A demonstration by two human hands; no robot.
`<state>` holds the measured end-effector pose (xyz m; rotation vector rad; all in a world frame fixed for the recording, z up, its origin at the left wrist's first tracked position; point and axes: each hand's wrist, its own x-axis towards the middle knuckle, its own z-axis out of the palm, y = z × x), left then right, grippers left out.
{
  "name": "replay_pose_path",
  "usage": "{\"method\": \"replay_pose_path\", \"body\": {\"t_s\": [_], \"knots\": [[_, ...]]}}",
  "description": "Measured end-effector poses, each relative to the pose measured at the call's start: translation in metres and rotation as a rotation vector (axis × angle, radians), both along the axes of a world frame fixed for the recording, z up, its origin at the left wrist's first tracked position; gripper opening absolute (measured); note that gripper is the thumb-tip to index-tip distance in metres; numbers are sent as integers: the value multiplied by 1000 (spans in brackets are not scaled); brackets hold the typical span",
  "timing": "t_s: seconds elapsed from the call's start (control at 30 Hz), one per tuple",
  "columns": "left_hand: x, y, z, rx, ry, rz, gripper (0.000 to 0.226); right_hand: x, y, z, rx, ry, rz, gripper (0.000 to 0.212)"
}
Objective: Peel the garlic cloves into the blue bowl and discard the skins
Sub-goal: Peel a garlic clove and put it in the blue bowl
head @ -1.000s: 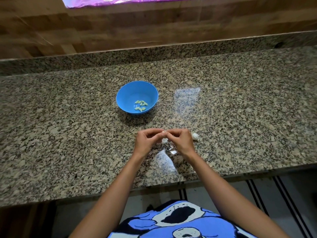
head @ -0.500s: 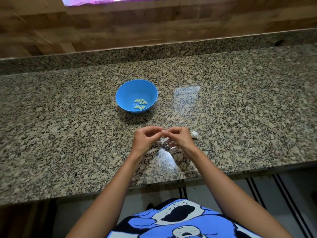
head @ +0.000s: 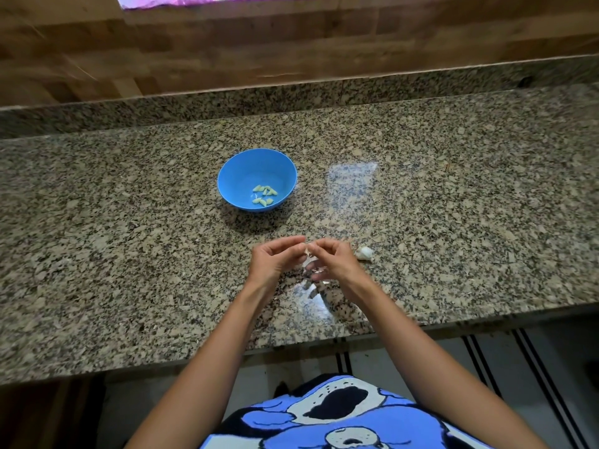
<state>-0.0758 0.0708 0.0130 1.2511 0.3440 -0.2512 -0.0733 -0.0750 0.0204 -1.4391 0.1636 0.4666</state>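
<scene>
Blue bowl [head: 232, 176] holds peeled cloves [head: 265, 195] | left hand [head: 271, 261], right hand [head: 337, 261] pinch clove [head: 307, 253]

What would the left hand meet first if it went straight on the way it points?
Probably the clove pinched between the left hand and right hand; just beyond it, the right hand.

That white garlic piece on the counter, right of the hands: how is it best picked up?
Pinch the garlic piece across its rounded middle, coming straight down from above: it lies alone on the counter, nothing touching it. The right hand is nearest.
</scene>
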Motion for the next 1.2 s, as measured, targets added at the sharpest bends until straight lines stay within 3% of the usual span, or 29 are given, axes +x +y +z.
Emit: {"method": "replay_pose_path", "body": {"t_s": [0.2,0.4,0.53,0.67,0.73,0.8,0.87,0.93,0.97,1.07,1.2], "knots": [[-4,-5,-4,30,-5,80,15,-3,7,-2,91,188,-93,10],[-4,-4,-9,55,3,108,15,-8,4,-4,-10,49,-123,13],[-1,-2,-8,-64,53,95,17,-6,5,-2,5,42,-168,9],[0,3,-7,-371,162,98,23,-3,2,5,266,278,-204,6],[0,4,-9,-493,162,142,23,-1,2,6,476,421,-329,5],[0,6,-13,-509,144,166,21,-1,0,2,521,436,-411,5],[0,11,-17,-286,134,124,22,-2,-5,-8,155,264,-351,5],[2,17,-22,83,93,50,20,-4,-7,-17,-302,23,-217,8],[3,21,-25,260,53,26,18,-5,-7,-20,-399,-27,-190,9],[8,31,-34,688,-69,-13,15,-6,-4,-21,-387,-23,-207,9],[3,32,-31,986,-173,-70,22,-6,-9,-19,-284,34,-219,20]]}}
